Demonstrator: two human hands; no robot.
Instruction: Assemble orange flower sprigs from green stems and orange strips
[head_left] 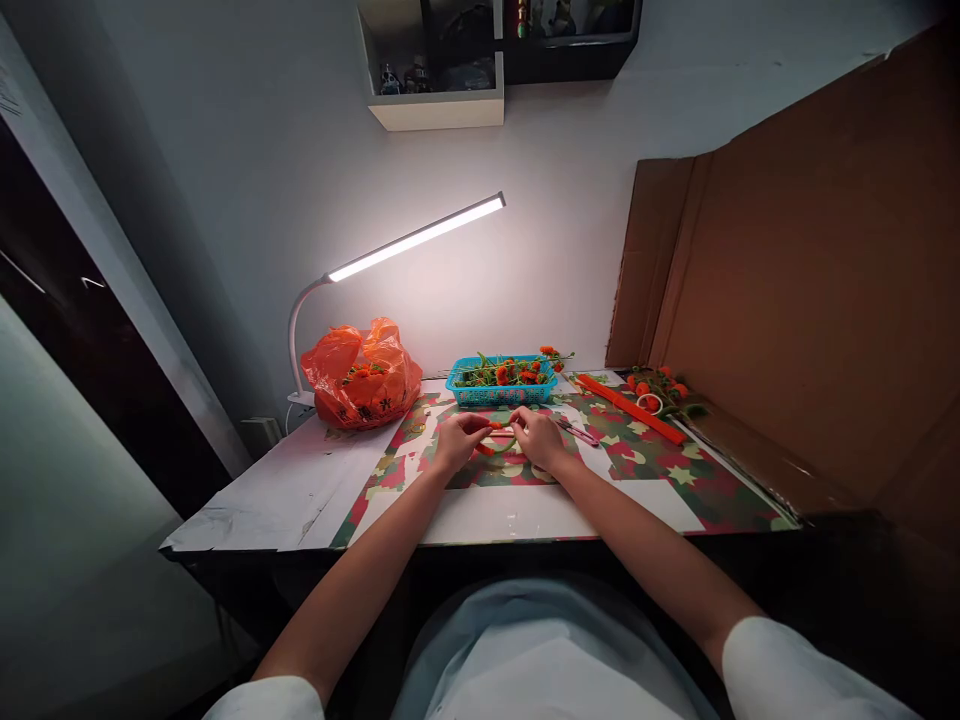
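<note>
Orange flowers [517,374] fill the blue basket [469,395] at centre, more sit in the orange bag [375,410] to its left, and here, mid-frame, left hand [459,440] and right hand [536,438] pinch a green-and-orange strand [487,450] between their fingertips! Scissors [581,434] lie just right of the right hand, an orange strip [631,410] beyond, the lamp [416,240] glowing above.

Pale wall [562,250], lit bar lamp [417,240], box shelves [439,112] above, cardboard [810,260] standing at right
</note>
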